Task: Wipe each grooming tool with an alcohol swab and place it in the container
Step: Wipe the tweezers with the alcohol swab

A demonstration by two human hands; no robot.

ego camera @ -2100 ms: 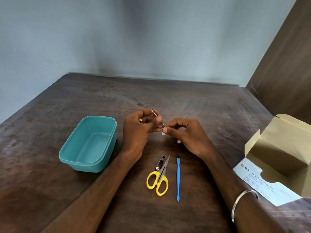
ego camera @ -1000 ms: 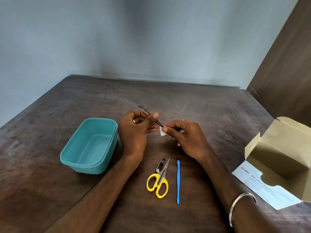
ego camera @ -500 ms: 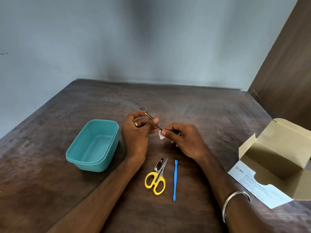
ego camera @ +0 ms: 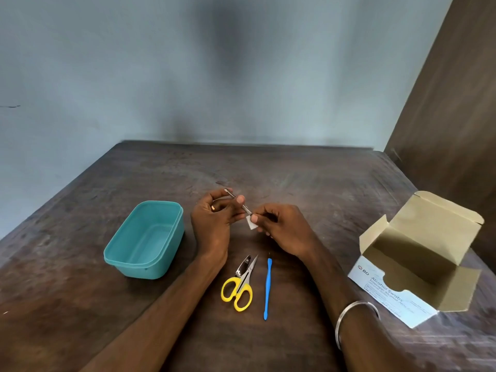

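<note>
My left hand [ego camera: 214, 224] pinches a thin metal grooming tool [ego camera: 236, 198] that slants up to the left above the table. My right hand [ego camera: 284, 229] pinches a small white alcohol swab [ego camera: 251, 224] around the tool's lower end. The teal container [ego camera: 145, 264] sits to the left of my left hand with nothing visible inside. On the table below my hands lie yellow-handled scissors [ego camera: 239, 289], a metal nail clipper [ego camera: 243, 265] touching the scissor blades, and a slim blue stick tool [ego camera: 267, 288].
An open cardboard box of alcohol swabs [ego camera: 418, 261] stands at the right on the dark wooden table [ego camera: 295, 178]. A pale wall runs behind the table's far edge, and a brown panel rises at the right.
The camera view has tilted up, so everything sits lower in frame. My hands stay together on the tool, with its free end shifting slightly between frames.
</note>
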